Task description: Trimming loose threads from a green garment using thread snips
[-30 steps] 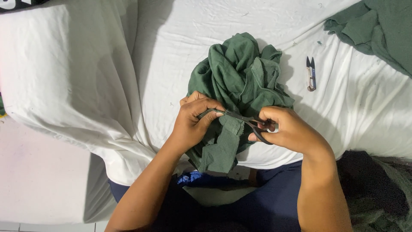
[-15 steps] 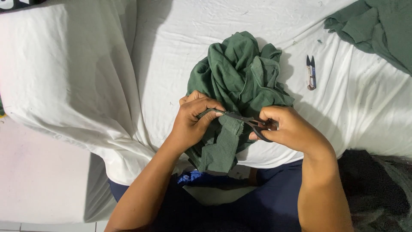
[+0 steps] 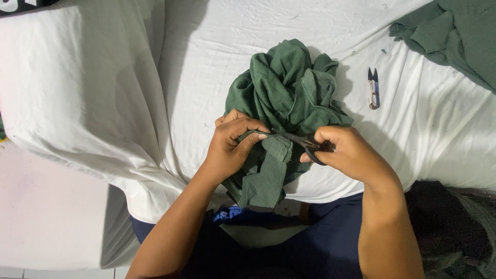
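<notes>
A crumpled dark green garment [image 3: 289, 98] lies on a white sheet [image 3: 206, 62] in front of me. My left hand [image 3: 232, 144] pinches a folded edge of this garment near its lower part. My right hand [image 3: 346, 152] grips black scissors [image 3: 305, 142], whose blades point left and meet the green fabric next to my left fingertips. A strip of the green cloth hangs down below the two hands towards my lap.
A small thread snipper [image 3: 373, 89] lies on the sheet to the right of the garment. More green cloth [image 3: 454, 36] sits at the top right corner. Dark fabric [image 3: 454, 227] lies at the lower right beside my blue-clad legs.
Both hands have stayed almost in place. The scissors in my right hand have shifted slightly along the cloth edge held by my left hand.
</notes>
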